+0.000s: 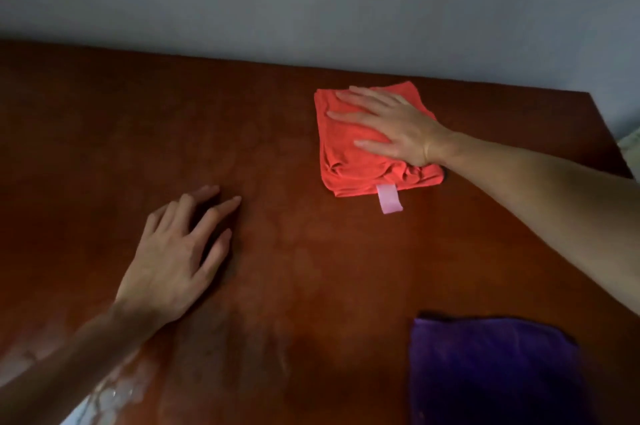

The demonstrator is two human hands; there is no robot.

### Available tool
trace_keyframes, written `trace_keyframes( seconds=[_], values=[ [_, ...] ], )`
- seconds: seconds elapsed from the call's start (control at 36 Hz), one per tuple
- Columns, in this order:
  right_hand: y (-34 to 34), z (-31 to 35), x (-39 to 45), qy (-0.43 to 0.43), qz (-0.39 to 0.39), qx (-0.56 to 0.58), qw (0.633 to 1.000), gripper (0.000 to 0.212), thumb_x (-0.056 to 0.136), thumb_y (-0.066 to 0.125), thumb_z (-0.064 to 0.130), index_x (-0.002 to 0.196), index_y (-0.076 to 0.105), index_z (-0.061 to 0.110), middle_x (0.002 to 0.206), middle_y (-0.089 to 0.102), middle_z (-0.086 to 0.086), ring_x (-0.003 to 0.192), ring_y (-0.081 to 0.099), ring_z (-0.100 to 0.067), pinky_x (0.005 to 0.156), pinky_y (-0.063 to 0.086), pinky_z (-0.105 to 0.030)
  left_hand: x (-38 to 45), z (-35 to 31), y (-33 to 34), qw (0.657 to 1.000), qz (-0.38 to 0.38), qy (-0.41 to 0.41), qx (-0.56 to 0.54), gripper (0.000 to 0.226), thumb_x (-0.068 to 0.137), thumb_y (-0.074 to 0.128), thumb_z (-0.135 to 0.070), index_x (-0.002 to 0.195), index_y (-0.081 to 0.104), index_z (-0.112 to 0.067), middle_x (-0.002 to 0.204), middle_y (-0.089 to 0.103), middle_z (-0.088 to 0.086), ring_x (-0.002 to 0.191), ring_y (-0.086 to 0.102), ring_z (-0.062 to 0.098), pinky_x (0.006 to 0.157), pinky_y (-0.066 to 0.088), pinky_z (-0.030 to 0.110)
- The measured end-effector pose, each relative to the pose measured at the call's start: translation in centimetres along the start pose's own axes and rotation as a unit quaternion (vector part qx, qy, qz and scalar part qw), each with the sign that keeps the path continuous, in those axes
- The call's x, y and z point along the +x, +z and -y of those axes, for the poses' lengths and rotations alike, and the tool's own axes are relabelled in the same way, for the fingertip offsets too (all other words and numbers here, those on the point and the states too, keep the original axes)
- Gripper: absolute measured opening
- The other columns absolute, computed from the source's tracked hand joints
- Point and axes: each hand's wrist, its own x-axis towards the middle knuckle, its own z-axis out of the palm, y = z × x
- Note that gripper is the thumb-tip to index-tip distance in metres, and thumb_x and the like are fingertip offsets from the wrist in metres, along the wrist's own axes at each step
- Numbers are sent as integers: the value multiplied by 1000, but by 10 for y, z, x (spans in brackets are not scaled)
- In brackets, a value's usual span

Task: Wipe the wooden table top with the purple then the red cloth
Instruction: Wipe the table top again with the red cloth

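Spread fingers [349,116] of the right hand [394,128] press the red cloth [349,161] flat, upper right; sweeping with even pressure would likely wipe the wooden table top [311,268] best.

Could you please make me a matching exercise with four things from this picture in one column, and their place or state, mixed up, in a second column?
Things:
1. red cloth
2. purple cloth
3. left hand
4. pink tag

Places or states:
A. rests bare on the table, holding nothing
B. lies untouched near the front right edge
C. sticks out from a folded cloth's near edge
D. is pressed flat under the right hand

Pairs: 1-D, 2-B, 3-A, 4-C
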Motion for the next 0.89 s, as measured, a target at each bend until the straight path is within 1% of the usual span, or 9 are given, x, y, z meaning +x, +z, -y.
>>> trace_keyframes(
  seconds=[0.14,0.22,0.28,0.33,0.42,0.53,0.64,0.78,0.89],
  values=[
    [-5,-26,32,27,-3,13,1000,67,100,19,71,158,31,39,170,20,3,157,16,-21,123,22,-49,2,2,1,1000,6,3,-7,50,102,33,-43,146,48,-25,146,44,5,134,43,25,104,29,37],
    [-4,-29,40,58,-6,21,998,66,99,26,70,158,31,41,170,21,5,156,18,-21,122,20,-47,3,3,1,1000,1,4,-11,50,102,33,-44,146,49,-26,145,44,4,133,44,25,103,31,38],
    [-3,-22,44,115,-26,36,992,69,94,27,70,157,32,41,169,24,5,155,21,-22,121,20,-46,2,2,1,1000,-3,6,-11,50,102,33,-45,146,49,-27,145,43,3,131,45,25,103,32,39],
    [-1,-11,47,187,-51,52,980,76,89,22,73,157,32,41,168,26,4,155,22,-23,123,18,-46,1,2,1,1000,-13,7,-11,50,101,35,-45,146,49,-27,145,41,2,129,45,25,104,33,41],
    [2,9,48,251,-61,51,965,71,95,28,74,158,27,42,170,21,4,157,15,-22,126,9,-46,2,4,3,999,-25,13,-15,48,101,37,-44,145,48,-28,144,40,2,129,44,25,103,34,43],
    [9,55,38,295,-73,46,952,69,97,34,73,158,25,43,171,16,5,158,9,-19,126,4,-47,1,6,5,998,-43,30,-25,47,101,37,-45,143,50,-28,141,41,3,127,44,25,102,32,42],
    [14,115,9,277,-69,42,957,71,96,34,75,159,26,43,171,17,5,158,9,-19,126,5,-47,3,10,5,995,-67,48,-50,44,101,37,-41,138,54,-24,138,44,4,123,46,24,102,35,44],
    [23,207,-36,268,-68,43,960,83,85,18,83,158,24,46,171,17,7,158,9,-17,127,8,-48,-1,13,3,990,-101,62,-79,39,101,38,-35,126,60,-15,129,53,9,116,55,30,94,44,47],
    [37,289,-78,236,-80,27,968,78,90,28,81,158,28,44,170,20,7,158,12,-18,126,11,-51,-14,12,0,990,-113,66,-50,38,97,40,-32,124,60,-15,128,54,11,113,55,32,90,42,46]
  ],
)
